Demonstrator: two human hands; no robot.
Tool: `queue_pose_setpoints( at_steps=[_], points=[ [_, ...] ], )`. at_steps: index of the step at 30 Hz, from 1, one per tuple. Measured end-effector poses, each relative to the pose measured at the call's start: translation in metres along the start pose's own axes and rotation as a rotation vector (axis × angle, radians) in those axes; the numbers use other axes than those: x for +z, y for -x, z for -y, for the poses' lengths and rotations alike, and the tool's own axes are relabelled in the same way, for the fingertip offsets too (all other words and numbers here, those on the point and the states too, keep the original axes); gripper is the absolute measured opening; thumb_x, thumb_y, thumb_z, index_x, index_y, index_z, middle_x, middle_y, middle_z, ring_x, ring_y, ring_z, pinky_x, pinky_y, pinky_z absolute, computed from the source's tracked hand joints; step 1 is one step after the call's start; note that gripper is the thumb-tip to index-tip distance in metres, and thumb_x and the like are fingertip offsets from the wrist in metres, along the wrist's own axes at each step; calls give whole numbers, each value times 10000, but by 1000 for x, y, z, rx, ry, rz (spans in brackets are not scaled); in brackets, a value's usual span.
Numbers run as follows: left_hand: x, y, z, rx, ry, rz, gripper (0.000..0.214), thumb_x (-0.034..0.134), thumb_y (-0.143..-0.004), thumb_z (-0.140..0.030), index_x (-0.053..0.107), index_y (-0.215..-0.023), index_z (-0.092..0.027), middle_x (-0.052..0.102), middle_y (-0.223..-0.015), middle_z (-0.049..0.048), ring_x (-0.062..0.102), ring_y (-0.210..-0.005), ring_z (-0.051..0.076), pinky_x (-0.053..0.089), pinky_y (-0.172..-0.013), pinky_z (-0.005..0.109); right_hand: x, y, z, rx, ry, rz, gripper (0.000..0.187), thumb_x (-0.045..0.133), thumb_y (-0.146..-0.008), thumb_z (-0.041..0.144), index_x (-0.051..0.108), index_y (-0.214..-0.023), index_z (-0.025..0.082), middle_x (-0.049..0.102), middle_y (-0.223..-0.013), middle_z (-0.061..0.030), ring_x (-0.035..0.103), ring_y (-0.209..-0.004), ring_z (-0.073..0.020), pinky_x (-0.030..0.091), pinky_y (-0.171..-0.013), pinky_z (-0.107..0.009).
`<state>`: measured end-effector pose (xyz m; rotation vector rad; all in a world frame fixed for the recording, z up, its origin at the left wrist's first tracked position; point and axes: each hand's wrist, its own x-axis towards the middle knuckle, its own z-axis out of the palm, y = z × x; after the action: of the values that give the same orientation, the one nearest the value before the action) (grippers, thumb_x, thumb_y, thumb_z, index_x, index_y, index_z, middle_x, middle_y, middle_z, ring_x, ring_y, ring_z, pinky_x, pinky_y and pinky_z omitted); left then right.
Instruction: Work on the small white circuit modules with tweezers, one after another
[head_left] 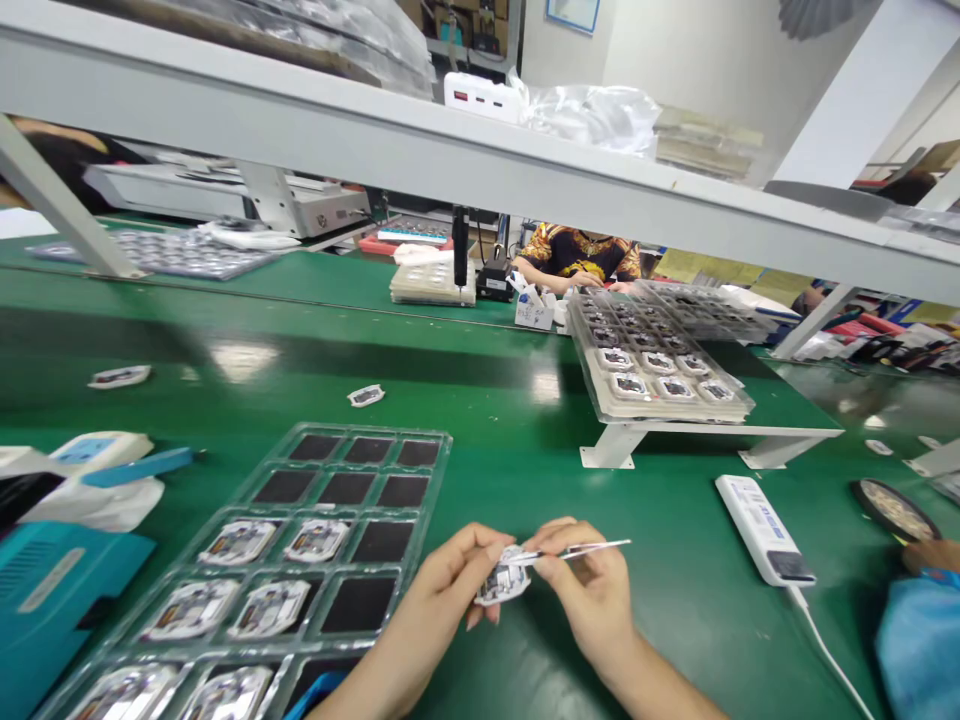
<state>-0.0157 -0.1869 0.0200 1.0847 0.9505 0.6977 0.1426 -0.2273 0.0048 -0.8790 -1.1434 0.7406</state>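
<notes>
A small white-framed electronic module with circuitry inside is pinched by its edge in my left hand. My right hand is closed around a pair of metal tweezers, whose pointed end lies over the upper part of the module. Fingers hide part of the module's rim. To the left lies a clear compartment tray with dark pads in its pockets. Several similar modules, such as one white-framed module, sit in its nearer pockets.
A raised stand at right carries stacked trays of modules. Right of my hands lies a white corded device. Loose modules rest farther back. A teal machine stands at left. A shelf beam crosses above; a person sits opposite.
</notes>
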Motion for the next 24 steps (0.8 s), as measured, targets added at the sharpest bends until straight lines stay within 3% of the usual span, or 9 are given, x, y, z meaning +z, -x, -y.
queue_pose_setpoints(
  at_steps=[4, 7, 16, 24],
  points=[
    [-1, 2, -5, -19, -23, -2, 329, 644, -826, -501, 663, -847, -174, 567, -568, -55, 467, -501, 92, 286, -477, 195, -2, -3, 9, -295, 145, 113, 157, 681, -861, 117, 716, -949, 242, 772, -854, -58, 702, -786, -215, 552, -748, -383],
    [-2, 3, -7, -32, -26, 3, 337, 659, -808, -509, 653, -814, -173, 544, -568, -64, 446, -488, 83, 266, -472, 197, -3, -5, 15, -402, 224, 184, 164, 656, -880, 123, 702, -993, 233, 776, -869, -75, 712, -775, -224, 536, -758, -408],
    [0, 3, -6, -62, -55, 41, 387, 638, -805, -550, 629, -809, -163, 516, -569, -71, 420, -480, 74, 240, -469, 199, -5, -7, 11, -370, 230, 187, 161, 663, -871, 104, 702, -958, 233, 774, -834, -73, 708, -749, -227, 543, -722, -410],
    [1, 2, -8, -46, -111, 48, 430, 625, -771, -601, 613, -763, -171, 508, -574, -66, 421, -487, 85, 280, -468, 204, -5, -5, 8, -224, 199, 123, 182, 683, -839, 77, 700, -915, 241, 769, -839, -50, 696, -769, -206, 557, -727, -366]
  ],
)
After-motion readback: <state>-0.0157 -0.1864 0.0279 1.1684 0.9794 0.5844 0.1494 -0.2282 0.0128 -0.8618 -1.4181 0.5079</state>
